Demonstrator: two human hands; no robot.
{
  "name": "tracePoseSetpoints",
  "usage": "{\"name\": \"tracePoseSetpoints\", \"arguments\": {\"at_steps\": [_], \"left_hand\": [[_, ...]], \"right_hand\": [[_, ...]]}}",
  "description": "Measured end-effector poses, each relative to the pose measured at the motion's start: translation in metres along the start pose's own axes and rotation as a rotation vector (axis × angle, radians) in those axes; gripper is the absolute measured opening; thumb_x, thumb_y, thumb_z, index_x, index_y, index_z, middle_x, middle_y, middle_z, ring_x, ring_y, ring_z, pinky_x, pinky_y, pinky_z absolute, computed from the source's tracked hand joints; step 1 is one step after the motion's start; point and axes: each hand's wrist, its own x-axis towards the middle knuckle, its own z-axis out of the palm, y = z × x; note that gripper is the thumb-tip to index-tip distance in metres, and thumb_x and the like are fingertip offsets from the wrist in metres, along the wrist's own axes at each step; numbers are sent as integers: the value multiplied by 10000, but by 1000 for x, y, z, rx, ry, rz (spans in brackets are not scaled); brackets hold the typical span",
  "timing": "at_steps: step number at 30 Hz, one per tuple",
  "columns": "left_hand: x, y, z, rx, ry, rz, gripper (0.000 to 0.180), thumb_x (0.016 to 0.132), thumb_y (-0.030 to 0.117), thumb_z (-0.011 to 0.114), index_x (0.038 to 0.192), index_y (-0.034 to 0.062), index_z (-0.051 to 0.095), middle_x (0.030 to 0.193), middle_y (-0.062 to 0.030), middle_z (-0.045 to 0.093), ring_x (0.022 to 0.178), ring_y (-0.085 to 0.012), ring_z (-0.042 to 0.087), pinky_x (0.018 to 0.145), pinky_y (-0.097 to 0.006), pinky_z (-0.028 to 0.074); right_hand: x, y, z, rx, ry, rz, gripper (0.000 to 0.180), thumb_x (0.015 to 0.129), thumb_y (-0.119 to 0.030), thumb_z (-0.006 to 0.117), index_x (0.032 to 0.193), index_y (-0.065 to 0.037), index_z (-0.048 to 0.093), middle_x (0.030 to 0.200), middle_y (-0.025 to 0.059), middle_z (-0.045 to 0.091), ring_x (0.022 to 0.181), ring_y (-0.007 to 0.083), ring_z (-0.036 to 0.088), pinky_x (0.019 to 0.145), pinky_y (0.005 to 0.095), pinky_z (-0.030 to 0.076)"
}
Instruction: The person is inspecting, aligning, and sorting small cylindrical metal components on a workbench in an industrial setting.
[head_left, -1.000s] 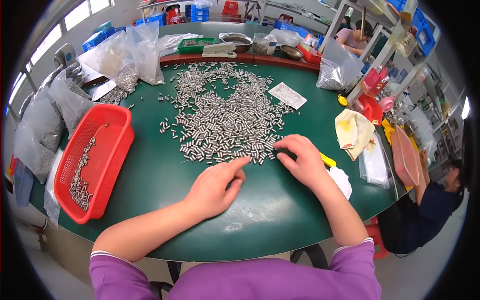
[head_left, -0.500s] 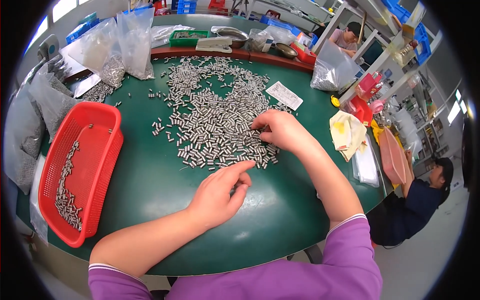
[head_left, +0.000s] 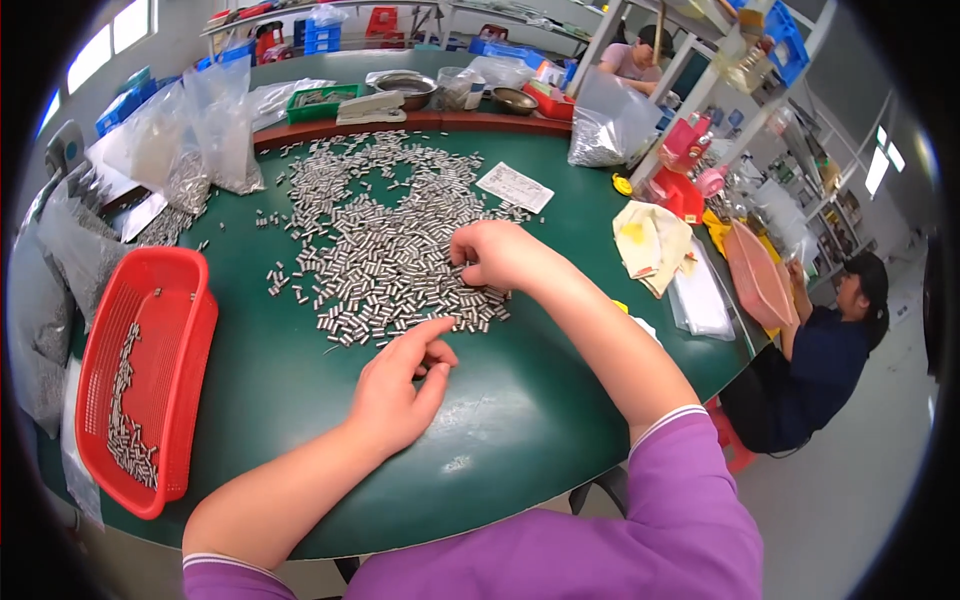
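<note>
The person is sorting through a wide scatter of small metal cylinders that covers the middle and far part of the green surface. The right hand sits at the 3 o'clock edge of the scatter, fingers curled down onto the pieces; its grip looks pinched on one or a few cylinders, though the fingertips are turned under and what they hold cannot be told for sure. The left hand rests on bare surface just at the 6 o'clock edge of the scatter, fingers loosely bent with the thumb and forefinger close together, and whether anything is in that grip cannot be told. The step in hand seems to be picking or gathering pieces out of the pile. The next move would call for a fine pinch, since the pieces lie tight against each other and roll easily. At 9 o'clock a red plastic basket already holds a line of cylinders, well apart from both hands. Clear plastic bags of parts stand at 11 o'clock, a paper slip lies at 1 o'clock, and a yellow-stained cloth lies at 3 o'clock. Another person works beyond the surface's right edge. Nothing lies between the hands and the basket.
</note>
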Motion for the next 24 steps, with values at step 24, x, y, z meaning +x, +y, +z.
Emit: {"name": "tracePoseSetpoints", "arguments": {"at_steps": [24], "left_hand": [[1, 3, -2, -21, -9, 35, 461, 861, -49, 557, 1304, 52, 484, 948, -73, 630, 869, -176, 619, 783, -301, 516]], "right_hand": [[2, -7, 0, -162, 9, -107, 190, 651, -93, 706, 833, -69, 655, 767, 118, 669, 771, 310, 656, 686, 414, 519]]}}
